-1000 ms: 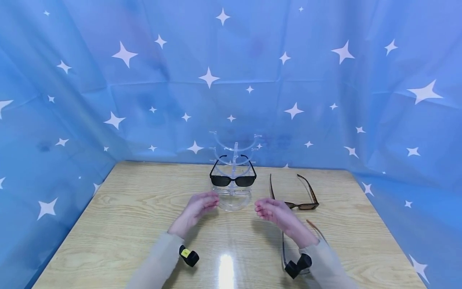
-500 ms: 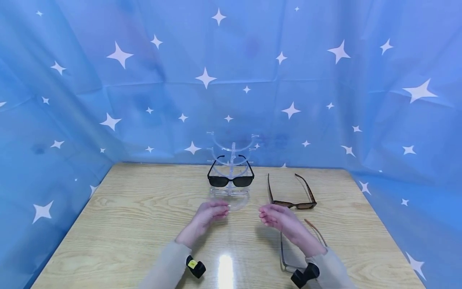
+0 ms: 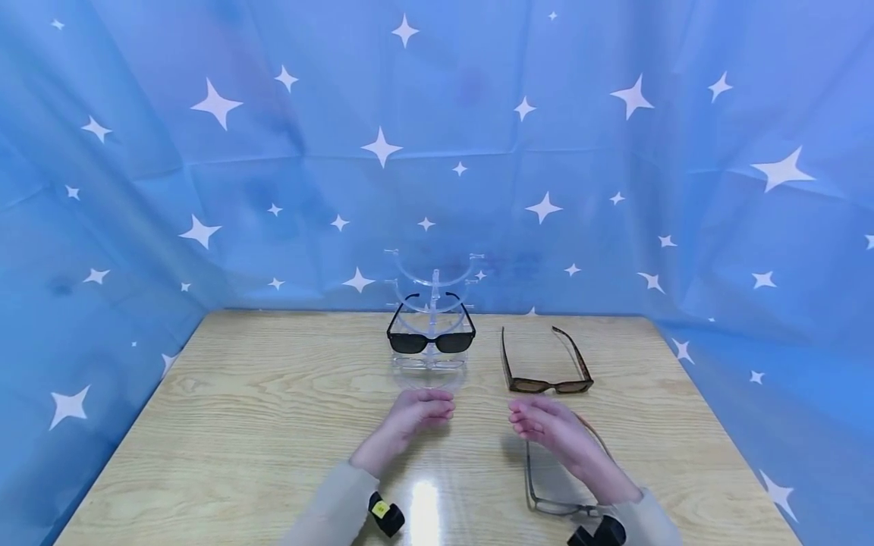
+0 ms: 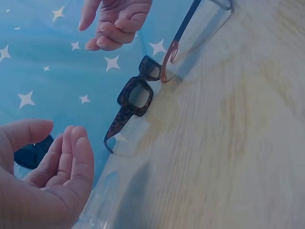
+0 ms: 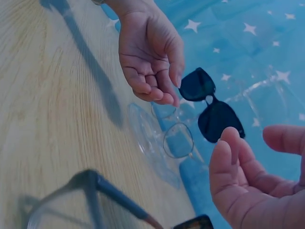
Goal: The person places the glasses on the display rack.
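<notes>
Room separates left hand (image 3: 418,413) from right hand (image 3: 554,430) (table edge (image 3: 307,314) beyond)

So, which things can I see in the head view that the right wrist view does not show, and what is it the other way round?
Only head: the tortoiseshell sunglasses in full, with both lenses, and the bright reflection on the table.
Only right wrist: the palm of the left hand.
Both: the two hands, including the right hand; black sunglasses on the clear stand, thin-rimmed glasses below them, grey glasses on the table, and the starry blue backdrop.
</notes>
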Motion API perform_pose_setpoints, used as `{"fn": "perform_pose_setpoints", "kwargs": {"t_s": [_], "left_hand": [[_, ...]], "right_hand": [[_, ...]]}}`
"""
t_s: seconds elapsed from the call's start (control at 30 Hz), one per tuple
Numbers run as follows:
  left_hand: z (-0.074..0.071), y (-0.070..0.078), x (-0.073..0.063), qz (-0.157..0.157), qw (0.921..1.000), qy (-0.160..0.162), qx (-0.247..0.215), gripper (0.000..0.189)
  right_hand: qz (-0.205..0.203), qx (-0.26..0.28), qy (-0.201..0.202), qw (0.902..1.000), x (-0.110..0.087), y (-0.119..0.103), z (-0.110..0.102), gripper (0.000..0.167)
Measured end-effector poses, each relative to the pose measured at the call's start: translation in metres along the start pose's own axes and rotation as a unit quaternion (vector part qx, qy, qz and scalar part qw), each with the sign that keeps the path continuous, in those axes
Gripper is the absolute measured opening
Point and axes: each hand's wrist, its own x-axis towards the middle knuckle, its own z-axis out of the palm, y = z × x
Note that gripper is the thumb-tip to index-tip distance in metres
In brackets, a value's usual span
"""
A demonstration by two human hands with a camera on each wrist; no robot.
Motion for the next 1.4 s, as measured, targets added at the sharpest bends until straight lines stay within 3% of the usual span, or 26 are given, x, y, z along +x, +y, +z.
{"fn": "perform_pose_setpoints", "kwargs": {"t_s": [0.27,0.43,0.77,1.2,1.4], "left_hand": [[0.020,-0.008,0.001,-0.008,0.9999,-0.014,-0.001,0.031],[0.031,-0.013,0.000,-0.014,0.9997,-0.022,0.000,0.031],[0.052,-0.022,-0.003,-0.037,0.9985,-0.034,0.022,0.028],[0.075,-0.035,-0.008,-0.051,0.9966,-0.057,0.028,0.020],[0.083,-0.040,-0.011,-0.051,0.9954,-0.074,0.032,0.019]], "right_hand": [[-0.024,0.022,-0.006,0.9994,-0.017,0.004,-0.017,0.019],[-0.019,0.038,0.004,0.9991,-0.027,0.008,-0.027,0.016],[-0.001,0.020,0.082,0.9965,-0.043,0.011,-0.045,0.013],[-0.017,0.029,0.117,0.9925,-0.063,0.018,-0.071,0.017],[0.001,0.021,0.165,0.9860,-0.070,0.022,-0.080,0.014]]}}
